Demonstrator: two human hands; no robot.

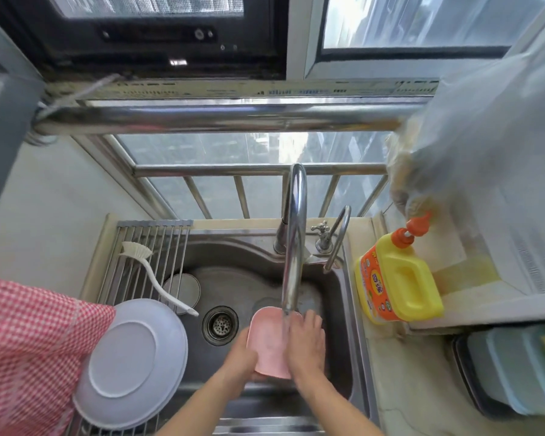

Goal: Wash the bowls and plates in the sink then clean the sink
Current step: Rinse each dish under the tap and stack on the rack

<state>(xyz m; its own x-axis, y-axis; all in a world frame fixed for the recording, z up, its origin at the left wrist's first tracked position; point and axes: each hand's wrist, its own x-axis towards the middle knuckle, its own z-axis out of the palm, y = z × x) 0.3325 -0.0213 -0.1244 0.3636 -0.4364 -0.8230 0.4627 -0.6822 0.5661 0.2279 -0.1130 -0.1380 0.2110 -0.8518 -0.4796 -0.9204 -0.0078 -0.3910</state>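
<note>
Currently, left hand (244, 357) grips pink bowl (269, 341) at lower centre under faucet (293, 240) stream; right hand (306, 344) rubs it, fingers extended. White plates (129, 363) drain lower left; one bowl (183, 289) and sink (337, 309) cleaning remain.

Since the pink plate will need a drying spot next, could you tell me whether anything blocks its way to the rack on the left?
Yes. The upturned white plates fill the near part of the rack, and the white brush lies across its far part. The left hand grips the pink plate under the tap.
</note>
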